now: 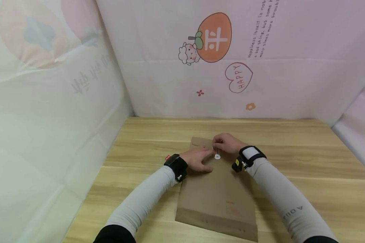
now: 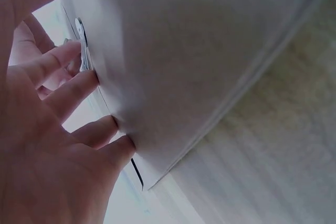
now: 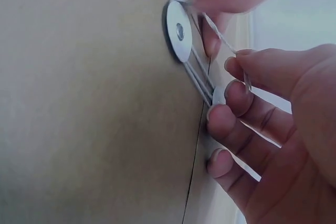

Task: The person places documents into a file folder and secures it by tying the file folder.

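Observation:
A brown kraft paper envelope (image 1: 213, 192) lies flat, its flap end away from me. On it is a round white button (image 1: 217, 156) with string wound around it, plain in the right wrist view. A second white disc (image 3: 219, 95) shows partly behind the right fingers. My right hand (image 1: 228, 143) pinches the loose end of the white string (image 3: 226, 42) between thumb and forefinger, above the flap edge. My left hand (image 1: 197, 158) rests on the envelope left of the button, fingers spread, fingertips pressing on the paper near the flap edge.
The envelope is on a wood-grain table (image 1: 134, 168). White printed cloth (image 1: 158, 84) stands behind the table's far edge, with more cloth along both sides. Each wrist wears a black strap with a small camera.

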### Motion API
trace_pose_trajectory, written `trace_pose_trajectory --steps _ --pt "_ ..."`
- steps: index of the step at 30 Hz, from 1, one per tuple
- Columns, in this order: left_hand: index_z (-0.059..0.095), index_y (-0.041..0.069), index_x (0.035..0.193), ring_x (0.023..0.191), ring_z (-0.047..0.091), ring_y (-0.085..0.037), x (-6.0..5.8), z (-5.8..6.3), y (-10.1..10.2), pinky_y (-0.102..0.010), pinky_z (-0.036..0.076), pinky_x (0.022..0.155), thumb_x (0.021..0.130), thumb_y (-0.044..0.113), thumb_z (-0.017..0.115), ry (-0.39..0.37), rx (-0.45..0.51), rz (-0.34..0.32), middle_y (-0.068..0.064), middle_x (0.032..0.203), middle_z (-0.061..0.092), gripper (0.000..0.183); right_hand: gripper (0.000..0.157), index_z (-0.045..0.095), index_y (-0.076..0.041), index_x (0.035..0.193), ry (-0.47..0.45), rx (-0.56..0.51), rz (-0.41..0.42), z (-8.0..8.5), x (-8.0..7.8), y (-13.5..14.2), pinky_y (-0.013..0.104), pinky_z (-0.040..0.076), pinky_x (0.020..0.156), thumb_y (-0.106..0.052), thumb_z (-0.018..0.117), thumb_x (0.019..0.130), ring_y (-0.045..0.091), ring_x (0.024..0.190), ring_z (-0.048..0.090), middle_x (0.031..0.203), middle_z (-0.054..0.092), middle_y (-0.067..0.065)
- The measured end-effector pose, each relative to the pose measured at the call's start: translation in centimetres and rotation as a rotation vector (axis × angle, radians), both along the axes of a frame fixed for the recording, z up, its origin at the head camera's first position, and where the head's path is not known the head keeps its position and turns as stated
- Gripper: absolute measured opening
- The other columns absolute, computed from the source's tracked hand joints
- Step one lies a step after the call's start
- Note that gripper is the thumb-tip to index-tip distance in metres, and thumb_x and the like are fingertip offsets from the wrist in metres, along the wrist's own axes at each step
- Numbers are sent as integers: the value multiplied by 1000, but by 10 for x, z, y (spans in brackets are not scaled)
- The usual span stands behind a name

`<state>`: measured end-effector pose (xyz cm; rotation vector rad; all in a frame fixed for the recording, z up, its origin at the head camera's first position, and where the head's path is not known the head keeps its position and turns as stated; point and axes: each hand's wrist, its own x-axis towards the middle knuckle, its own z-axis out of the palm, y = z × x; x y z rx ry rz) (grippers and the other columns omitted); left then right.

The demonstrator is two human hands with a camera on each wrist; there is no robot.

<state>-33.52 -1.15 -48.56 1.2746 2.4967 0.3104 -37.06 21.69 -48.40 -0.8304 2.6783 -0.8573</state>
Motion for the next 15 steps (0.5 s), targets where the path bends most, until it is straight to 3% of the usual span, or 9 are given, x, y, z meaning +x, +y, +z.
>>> trace_pose_trajectory --steps 9,15 --pt "50 15 144 142 43 -24 -5 -2 0 -33 33 117 95 39 69 -7 45 -10 -7 150 51 58 16 74 -13 92 69 34 -14 -4 -2 -1 34 45 69 -10 61 102 15 73 54 81 65 -3" --pt "39 18 157 151 31 -27 -4 -2 -2 -35 27 121 96 43 68 -14 17 1 -6 161 40 72 16 72 -9 91 93 15 -113 -7 -5 2 35 45 69 -10 60 102 18 75 54 84 65 2"
